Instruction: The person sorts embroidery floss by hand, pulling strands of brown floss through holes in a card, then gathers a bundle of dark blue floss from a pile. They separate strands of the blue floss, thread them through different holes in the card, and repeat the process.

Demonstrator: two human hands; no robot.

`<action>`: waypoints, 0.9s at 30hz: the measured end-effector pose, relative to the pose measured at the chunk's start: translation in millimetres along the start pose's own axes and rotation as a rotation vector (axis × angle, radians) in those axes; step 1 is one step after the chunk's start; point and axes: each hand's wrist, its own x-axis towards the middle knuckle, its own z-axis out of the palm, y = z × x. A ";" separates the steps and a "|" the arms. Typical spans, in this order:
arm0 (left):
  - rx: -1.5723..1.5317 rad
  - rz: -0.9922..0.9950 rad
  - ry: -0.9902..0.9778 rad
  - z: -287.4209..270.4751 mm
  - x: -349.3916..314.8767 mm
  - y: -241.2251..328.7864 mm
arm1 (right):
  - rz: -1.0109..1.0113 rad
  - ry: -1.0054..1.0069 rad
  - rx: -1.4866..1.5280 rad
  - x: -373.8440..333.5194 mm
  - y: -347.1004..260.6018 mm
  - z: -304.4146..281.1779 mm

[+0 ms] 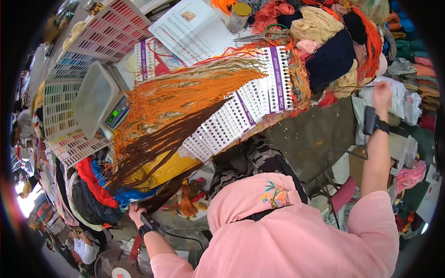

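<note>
My right hand (pixel 382 92), raised at arm's length on the right, is closed on dark thin thread (pixel 350 88) that runs left toward the punched cards. My left hand (pixel 136 214), low on the left, has its fingers closed at the end of the brown thread (pixel 160 197); the fingertips are small and partly hidden. Between the hands, white punched cards (pixel 221 124) with purple bands lie fanned out along the table edge. Long orange thread (pixel 185 88) and brown strands hang from their holes, spread to the left across the table.
A thread colour chart (pixel 62 106) stands behind a clear plastic tub (pixel 95 97) on a digital scale (pixel 117 112). An open printed sheet (pixel 192 32), scissors (pixel 252 38) and a lidded jar (pixel 238 17) lie farther back. Yarn hanks (pixel 330 60) heap at right. A fan (pixel 118 266) stands lower left.
</note>
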 end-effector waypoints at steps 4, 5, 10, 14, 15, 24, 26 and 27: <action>-0.309 -0.158 -0.024 225.6 31.4 -124.6 | 0.057 -0.104 -0.375 -62.8 -50.1 181.6; -0.219 -0.253 -0.050 267.3 42.5 -157.9 | 0.222 -0.265 -0.029 -67.2 -15.4 193.6; 0.385 -0.344 -0.134 427.0 59.6 -278.0 | 0.466 -0.582 -0.209 -171.1 58.8 307.5; 0.972 -0.189 -0.089 465.4 84.9 -347.8 | 0.097 -0.580 -0.468 -211.2 71.9 348.1; 1.054 -0.189 -0.071 466.8 92.5 -355.3 | 0.108 -0.584 -0.470 -218.2 73.6 351.7; 1.342 0.276 -0.328 453.6 98.1 -361.0 | -0.160 -0.794 -0.461 -217.7 75.9 334.5; 1.048 0.013 -0.225 469.1 93.4 -355.2 | -0.161 -0.870 -0.476 -225.2 66.0 333.4; 1.012 0.041 -0.211 467.2 95.4 -355.1 | -0.165 -0.901 -0.456 -226.4 62.4 333.7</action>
